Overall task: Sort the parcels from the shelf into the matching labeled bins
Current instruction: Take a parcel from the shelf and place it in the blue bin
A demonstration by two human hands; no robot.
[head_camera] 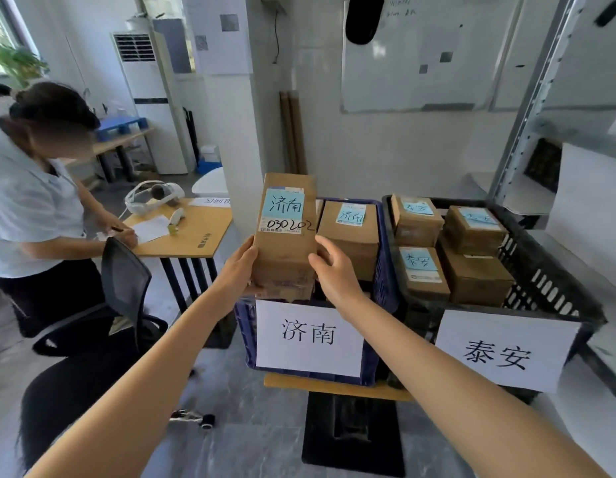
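Observation:
A tall brown cardboard parcel (286, 232) with a blue note reading 济南 stands over the left side of the blue bin (385, 291), which carries a white sign 济南 (308, 334). My left hand (235, 270) grips the parcel's lower left side and my right hand (334, 270) holds its lower right side. Another 济南 parcel (349, 232) lies in the blue bin. The black bin (548, 270) to the right, signed 泰安 (499, 353), holds several brown parcels with blue notes.
A person in a white shirt (27, 208) writes at a wooden desk (192, 229) on the left, beside a black office chair (123, 281). A metal shelf (548, 115) stands at the right. The bins rest on a low wooden stand (334, 386).

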